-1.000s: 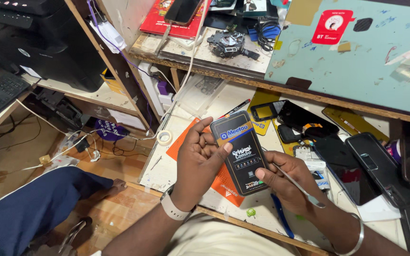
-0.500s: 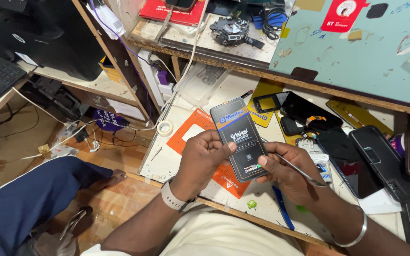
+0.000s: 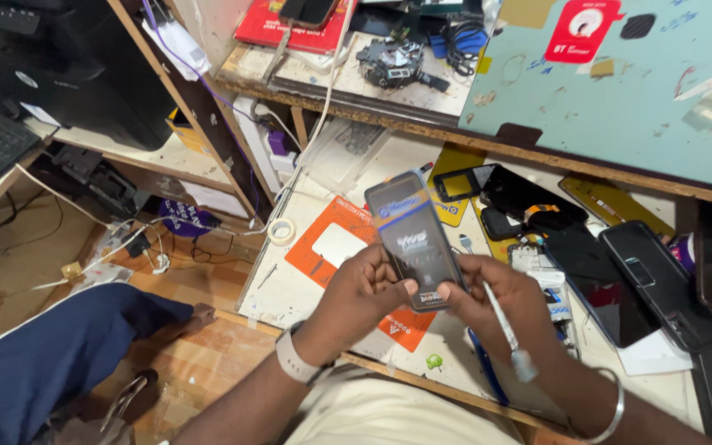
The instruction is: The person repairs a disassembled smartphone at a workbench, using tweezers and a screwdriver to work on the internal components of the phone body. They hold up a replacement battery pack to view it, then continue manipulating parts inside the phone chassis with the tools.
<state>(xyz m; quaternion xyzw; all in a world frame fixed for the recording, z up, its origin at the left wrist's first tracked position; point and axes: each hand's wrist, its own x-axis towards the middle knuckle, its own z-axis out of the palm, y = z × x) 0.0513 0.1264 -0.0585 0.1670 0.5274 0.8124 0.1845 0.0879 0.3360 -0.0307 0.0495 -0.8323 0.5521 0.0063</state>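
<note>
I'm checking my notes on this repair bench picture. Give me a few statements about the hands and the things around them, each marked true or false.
1. Both hands hold the dark phone package above the bench. True: the left hand and the right hand grip its lower end.
2. The right hand also holds a thin white tool. True.
3. A roll of tape sits on the package. False: it lies on the bench, left of the orange mat.
4. The left wrist is bare. False: it wears a pale watch band.
5. The red book lies on the floor. False: it is on the upper shelf.
</note>
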